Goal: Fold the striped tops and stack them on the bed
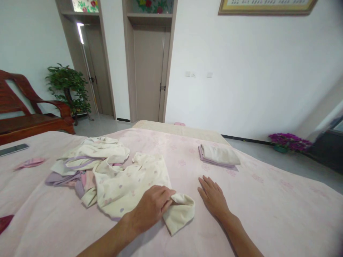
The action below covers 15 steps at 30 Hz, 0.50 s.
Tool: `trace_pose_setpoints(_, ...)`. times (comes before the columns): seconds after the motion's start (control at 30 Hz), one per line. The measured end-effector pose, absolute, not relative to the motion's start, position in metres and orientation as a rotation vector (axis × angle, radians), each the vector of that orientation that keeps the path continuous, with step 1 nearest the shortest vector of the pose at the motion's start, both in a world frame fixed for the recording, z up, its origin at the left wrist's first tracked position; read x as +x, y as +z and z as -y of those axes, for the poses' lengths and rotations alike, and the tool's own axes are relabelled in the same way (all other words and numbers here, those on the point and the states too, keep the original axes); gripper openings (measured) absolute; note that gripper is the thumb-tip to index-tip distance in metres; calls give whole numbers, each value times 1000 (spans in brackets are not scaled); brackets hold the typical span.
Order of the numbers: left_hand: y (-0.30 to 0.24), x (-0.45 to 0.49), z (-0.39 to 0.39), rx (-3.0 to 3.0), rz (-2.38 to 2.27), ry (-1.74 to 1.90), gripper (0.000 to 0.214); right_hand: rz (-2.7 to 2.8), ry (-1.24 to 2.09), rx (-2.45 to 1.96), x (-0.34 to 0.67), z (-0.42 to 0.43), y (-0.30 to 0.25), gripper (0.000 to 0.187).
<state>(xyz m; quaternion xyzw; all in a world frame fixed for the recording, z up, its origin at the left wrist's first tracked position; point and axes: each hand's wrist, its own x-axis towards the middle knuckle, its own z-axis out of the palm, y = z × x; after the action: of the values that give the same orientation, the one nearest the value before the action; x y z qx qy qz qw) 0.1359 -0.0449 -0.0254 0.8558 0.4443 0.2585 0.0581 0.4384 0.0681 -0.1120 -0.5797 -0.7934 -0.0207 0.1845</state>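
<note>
A cream child's garment with small heart prints [134,178] lies spread on the pink bed cover [257,214]. My left hand [154,205] pinches its plain cream end near the bottom, where the cloth folds over to the right. Flat on the cover, fingers stretched, my right hand [214,198] rests to the right of the garment and holds nothing. Beyond it sits a folded stack of cream and lilac cloth [221,156]. Left of the garment is a loose heap of cream clothing [93,151] with lilac and pink pieces [65,179] under it.
A phone [13,150] and a small pink cloth piece [31,163] lie at the far left of the cover. A dark red item [5,223] shows at the left edge. Past the bed stand a wooden bench [34,110], a leafy plant [68,87] and purple flowers [289,141].
</note>
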Motion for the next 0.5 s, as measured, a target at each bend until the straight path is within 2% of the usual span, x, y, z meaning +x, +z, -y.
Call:
trace_pose_setpoints(0.17, -44, 118, 26, 2411, -1739, 592, 20, 2140, 322, -1305, 433, -57, -97, 39)
trace_pose_setpoints(0.3, -63, 115, 20, 2452, -1734, 571, 26, 2137, 667, -1045, 408, -35, -81, 40)
trace_pose_setpoints(0.4, -69, 115, 18, 2472, -1692, 624, 27, 2259, 691, -934, 383, -20, -73, 49)
trace_pose_setpoints(0.5, -69, 113, 16, 2487, -1625, 700, 26, 2383, 563, -964, 366, -13, -68, 32)
